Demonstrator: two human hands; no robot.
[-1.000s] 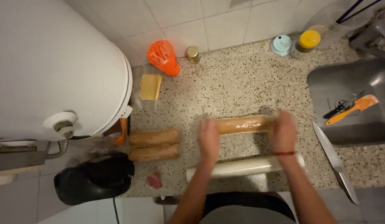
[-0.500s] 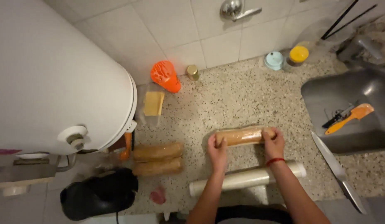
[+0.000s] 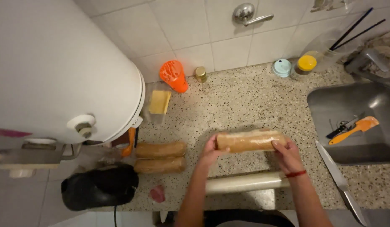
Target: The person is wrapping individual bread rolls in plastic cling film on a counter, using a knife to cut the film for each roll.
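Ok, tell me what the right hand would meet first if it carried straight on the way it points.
The right hand points up and left, already on the wrapped loaf. Past that, probably bare speckled counter, though depth is unclear.

Two bare forearms are seen coming up from the bottom edge, no sleeves anywhere on them. A thin red band (string or elastic, can't be told which) is worn around the wrist of the right hand (image 3: 288, 156). Nothing is worn on the left hand (image 3: 210, 152) or its wrist: no ring, no watch, no glove. Fingers are left uncovered on both. Lower down, a bit of dark clothing is glimpsed at the waist, mostly cut off by the frame.
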